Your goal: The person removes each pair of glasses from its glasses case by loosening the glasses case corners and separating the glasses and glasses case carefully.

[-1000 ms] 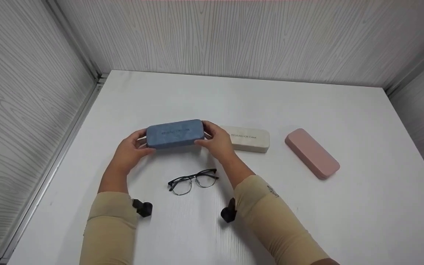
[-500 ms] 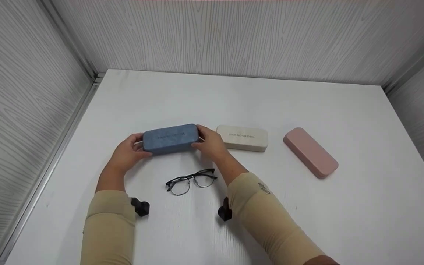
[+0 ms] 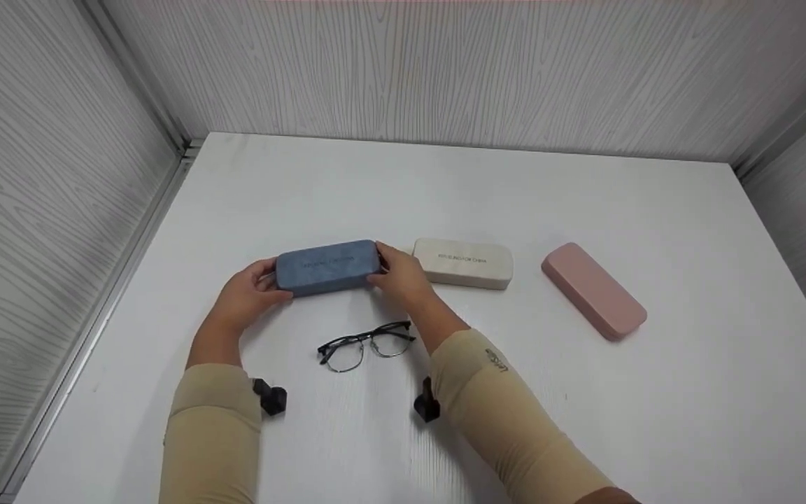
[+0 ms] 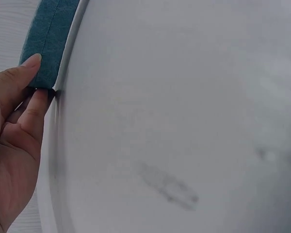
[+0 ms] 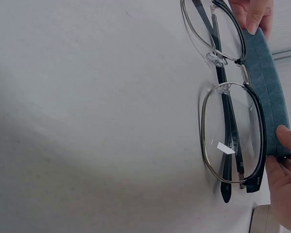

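i see left hand (image 3: 243, 297) and right hand (image 3: 403, 278) grip the closed blue case (image 3: 328, 267), contents hidden; glasses (image 3: 361, 337) lie outside, nearer.

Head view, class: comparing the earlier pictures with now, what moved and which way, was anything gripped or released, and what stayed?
The blue case has shifted nearer the glasses and seems lowered toward the table. The left hand and right hand went with it, holding its ends throughout; nothing was newly gripped or released. The glasses, cream case and pink case stayed put.
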Demonstrator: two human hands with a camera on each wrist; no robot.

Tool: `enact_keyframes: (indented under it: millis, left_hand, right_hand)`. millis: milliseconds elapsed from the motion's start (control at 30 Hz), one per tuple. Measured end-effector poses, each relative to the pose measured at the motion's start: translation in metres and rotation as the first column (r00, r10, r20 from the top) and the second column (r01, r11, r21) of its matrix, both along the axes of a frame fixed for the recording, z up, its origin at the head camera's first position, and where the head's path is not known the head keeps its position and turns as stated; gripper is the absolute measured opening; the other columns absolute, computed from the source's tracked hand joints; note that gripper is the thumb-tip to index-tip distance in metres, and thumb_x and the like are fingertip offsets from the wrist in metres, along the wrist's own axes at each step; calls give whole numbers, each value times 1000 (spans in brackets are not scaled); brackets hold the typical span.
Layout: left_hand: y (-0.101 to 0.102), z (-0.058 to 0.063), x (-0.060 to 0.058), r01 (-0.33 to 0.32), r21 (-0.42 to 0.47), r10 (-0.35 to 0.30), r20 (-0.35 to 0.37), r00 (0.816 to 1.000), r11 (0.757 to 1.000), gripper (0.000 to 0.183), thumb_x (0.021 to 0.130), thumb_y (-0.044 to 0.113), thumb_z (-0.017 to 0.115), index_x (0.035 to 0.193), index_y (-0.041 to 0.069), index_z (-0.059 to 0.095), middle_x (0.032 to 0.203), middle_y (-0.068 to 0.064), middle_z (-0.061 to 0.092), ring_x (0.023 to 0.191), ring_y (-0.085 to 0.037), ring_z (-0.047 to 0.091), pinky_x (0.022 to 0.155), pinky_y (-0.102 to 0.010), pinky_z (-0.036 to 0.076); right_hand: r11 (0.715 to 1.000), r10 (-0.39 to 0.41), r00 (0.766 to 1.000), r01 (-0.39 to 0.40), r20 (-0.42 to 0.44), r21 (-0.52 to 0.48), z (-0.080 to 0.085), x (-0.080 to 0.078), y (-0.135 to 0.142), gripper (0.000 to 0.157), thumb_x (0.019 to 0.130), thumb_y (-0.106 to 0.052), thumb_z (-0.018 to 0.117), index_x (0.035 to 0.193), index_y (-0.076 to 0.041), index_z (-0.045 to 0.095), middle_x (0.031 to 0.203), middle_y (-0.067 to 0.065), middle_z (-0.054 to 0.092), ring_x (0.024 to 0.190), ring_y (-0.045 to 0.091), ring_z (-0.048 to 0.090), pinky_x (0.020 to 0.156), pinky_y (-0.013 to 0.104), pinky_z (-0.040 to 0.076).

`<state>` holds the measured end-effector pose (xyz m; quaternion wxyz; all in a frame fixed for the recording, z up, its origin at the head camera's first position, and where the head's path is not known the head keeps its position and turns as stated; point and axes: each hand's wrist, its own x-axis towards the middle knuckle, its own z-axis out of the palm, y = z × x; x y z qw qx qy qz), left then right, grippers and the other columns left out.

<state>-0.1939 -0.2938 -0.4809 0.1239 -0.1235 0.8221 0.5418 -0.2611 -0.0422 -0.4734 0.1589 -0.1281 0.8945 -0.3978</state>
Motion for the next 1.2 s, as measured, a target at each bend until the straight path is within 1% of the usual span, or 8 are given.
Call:
enact_keyframes:
  millis: [167, 300, 500, 567, 667, 833, 1000, 1200]
  left_hand:
    - [2, -2, 0, -1, 7, 2, -9, 1000, 1000, 78, 80, 15, 71, 144, 11, 28, 149, -7, 25, 134, -17, 27, 105, -30, 33]
    - [2, -3, 1, 0, 13, 0, -14, 1000, 1000, 79, 79, 17, 72, 144, 11, 27, 149, -7, 25, 134, -17, 26, 105, -30, 33]
    - [0, -3, 2, 10, 34, -9, -22, 1000, 999, 80, 79, 20, 72, 144, 9, 27, 147, -9, 27, 134, -18, 28, 102, -29, 37]
    - [0, -3, 2, 15, 35, -14, -31, 999, 999, 80, 79, 21, 72, 144, 9, 27, 147, -9, 27, 134, -18, 29, 102, -30, 37]
    - [-2, -2, 3, 11, 26, -10, -46, 999, 1000, 81, 78, 25, 73, 144, 10, 27, 147, -8, 28, 134, -18, 28, 103, -32, 35]
    - [-4, 3, 2, -16, -30, 14, -60, 998, 999, 85, 76, 36, 73, 145, 15, 27, 149, -4, 26, 135, -18, 25, 107, -37, 30]
    - [1, 14, -3, -30, -98, 25, -59, 998, 995, 85, 78, 39, 70, 146, 20, 23, 151, -2, 21, 137, -21, 19, 109, -42, 25]
    - [14, 31, -13, -29, -156, 14, -96, 995, 987, 78, 82, 38, 67, 145, 19, 26, 150, -3, 23, 138, -24, 17, 110, -45, 21]
  right_hand:
    - [997, 7, 1000, -6, -5, 74, -2, -1, 1, 65, 87, -14, 62, 144, -11, 29, 143, 6, 37, 131, 19, 33, 107, 28, 28]
    - [995, 18, 1000, -18, -1, 98, 0, -1, 2, 65, 88, -14, 61, 144, -10, 29, 143, 7, 37, 131, 20, 33, 107, 29, 29]
    - [993, 24, 999, -21, -25, 117, 2, -1, 4, 64, 87, -15, 63, 142, -8, 31, 141, 8, 40, 129, 20, 36, 105, 28, 31]
    - [995, 18, 1000, -16, -17, 95, 3, -1, 5, 65, 87, -15, 63, 143, -8, 30, 141, 8, 39, 130, 19, 36, 105, 27, 32]
    - [999, 4, 1000, -4, 1, 33, 7, -1, 8, 67, 86, -13, 64, 143, -9, 30, 143, 7, 38, 129, 18, 37, 103, 26, 35]
    - [998, -1, 1000, 0, -7, -55, 13, -5, 16, 65, 83, -10, 66, 140, -7, 36, 141, 9, 40, 127, 20, 41, 99, 24, 39]
    - [994, -16, 1000, 15, -13, -111, 20, -8, 27, 62, 82, -11, 68, 137, -9, 41, 136, 8, 46, 123, 20, 45, 97, 24, 41]
    - [983, -65, 998, 67, 16, -173, 31, -12, 46, 59, 81, -14, 70, 134, -14, 46, 130, 4, 52, 120, 18, 48, 97, 26, 42]
